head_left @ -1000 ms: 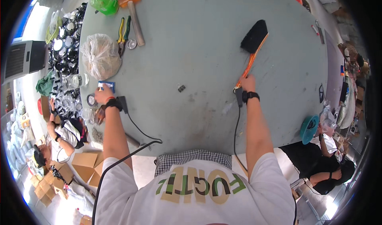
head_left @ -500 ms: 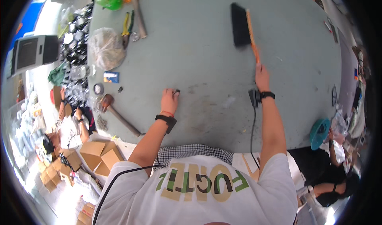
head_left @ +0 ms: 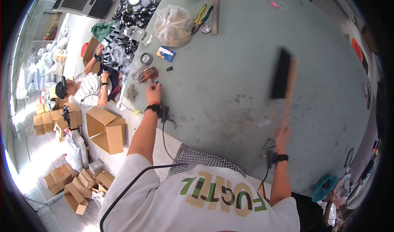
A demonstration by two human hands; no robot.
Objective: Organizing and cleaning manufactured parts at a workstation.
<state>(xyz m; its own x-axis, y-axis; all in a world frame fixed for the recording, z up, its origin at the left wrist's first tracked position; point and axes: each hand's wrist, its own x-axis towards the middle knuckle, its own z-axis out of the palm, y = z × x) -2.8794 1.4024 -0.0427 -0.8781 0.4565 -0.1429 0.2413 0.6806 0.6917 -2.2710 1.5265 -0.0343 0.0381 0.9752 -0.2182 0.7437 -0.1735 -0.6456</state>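
Note:
My left hand [head_left: 153,93] is closed round the handle of a mallet with a brownish-orange head [head_left: 148,74], at the left side of the grey table [head_left: 230,63]. Most of the handle is hidden by my hand and forearm. A small dark bit shows by the fingertips; what it is, I cannot make out. At the right, my right hand [head_left: 282,136] grips the orange handle of a black-bristled bench brush [head_left: 281,74]. The brush points away from me and is smeared by motion. Dark smudges and flakes mark the tabletop between my hands.
Past my left hand are a tape roll [head_left: 146,58], blue card [head_left: 166,54], tied plastic bag [head_left: 174,26], pliers [head_left: 202,18] and another hammer [head_left: 216,12]. Black parts [head_left: 141,4] are heaped left. A co-worker [head_left: 88,88] sits there near cardboard boxes [head_left: 106,129]. A teal basin [head_left: 324,187] stands right.
The view has turned left. My left hand has moved left onto the mallet and swung its handle round. The brush in my right hand has shifted back toward me.

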